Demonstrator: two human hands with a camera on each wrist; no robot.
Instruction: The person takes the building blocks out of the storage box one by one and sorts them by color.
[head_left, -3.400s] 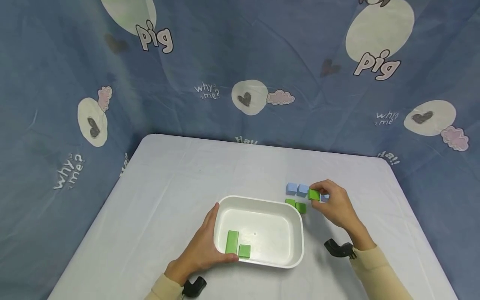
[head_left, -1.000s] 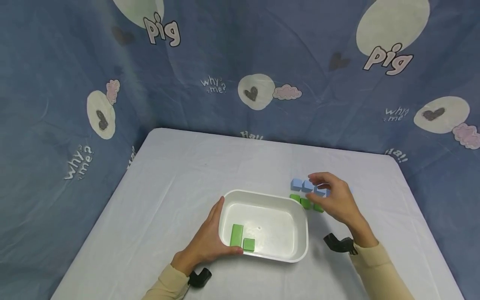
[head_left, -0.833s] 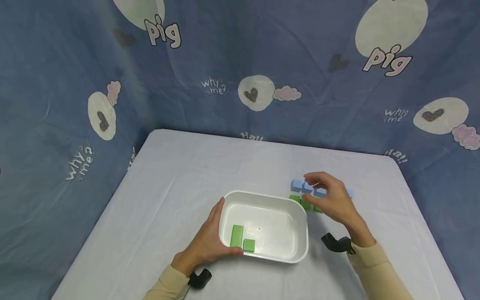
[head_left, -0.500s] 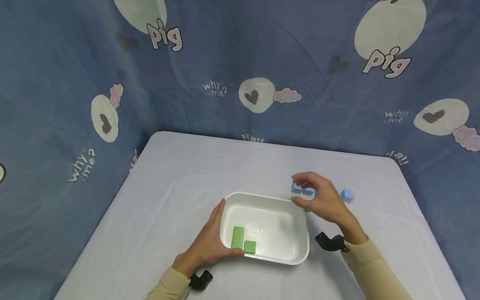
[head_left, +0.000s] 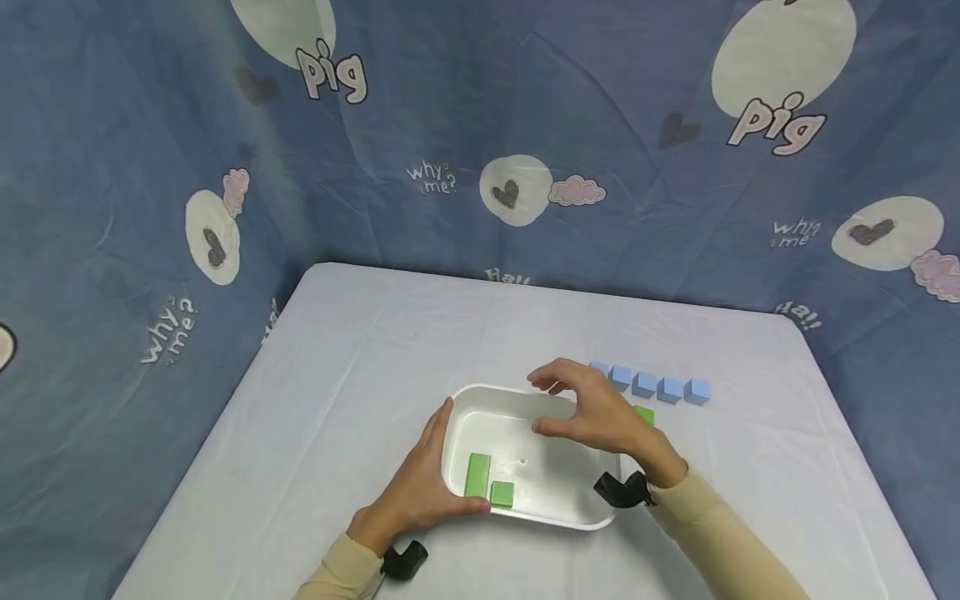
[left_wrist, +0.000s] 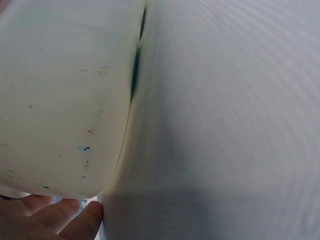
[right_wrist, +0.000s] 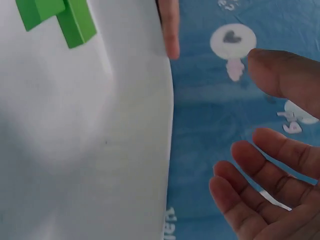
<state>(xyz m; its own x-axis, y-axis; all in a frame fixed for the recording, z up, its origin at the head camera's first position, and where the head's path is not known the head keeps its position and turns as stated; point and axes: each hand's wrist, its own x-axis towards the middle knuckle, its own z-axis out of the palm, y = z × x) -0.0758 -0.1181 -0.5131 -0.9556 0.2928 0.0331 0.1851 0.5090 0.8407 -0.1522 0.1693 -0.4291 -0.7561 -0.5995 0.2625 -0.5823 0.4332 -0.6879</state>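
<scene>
My left hand (head_left: pixel 412 487) grips the left end of a white plastic tray (head_left: pixel 540 492), its thumb along the front rim. In the left wrist view its fingertips (left_wrist: pixel 87 220) lie at the corner of the tray's speckled outer wall. Inside the tray, near that thumb, are a long green block (head_left: pixel 477 475) and a green cube (head_left: pixel 502 494). My right hand (head_left: pixel 600 417) is over the tray's right back part, holding nothing. The right wrist view shows its thumb (right_wrist: pixel 285 77) apart from the fingers. Part of a green cube (head_left: pixel 645 413) shows behind the right wrist.
Behind the right hand a row of several blue cubes (head_left: pixel 670 390) stands on the white tabletop (head_left: pixel 390 358); the leftmost is partly covered. A blue printed curtain (head_left: pixel 600 100) hangs beyond the table's back edge. Black wrist cameras (head_left: pixel 621 490) sit below both hands.
The right hand let go of a green cube at the green row, then moved left, away from the blue cubes, to over the tray. The left hand keeps its grip on the tray.
</scene>
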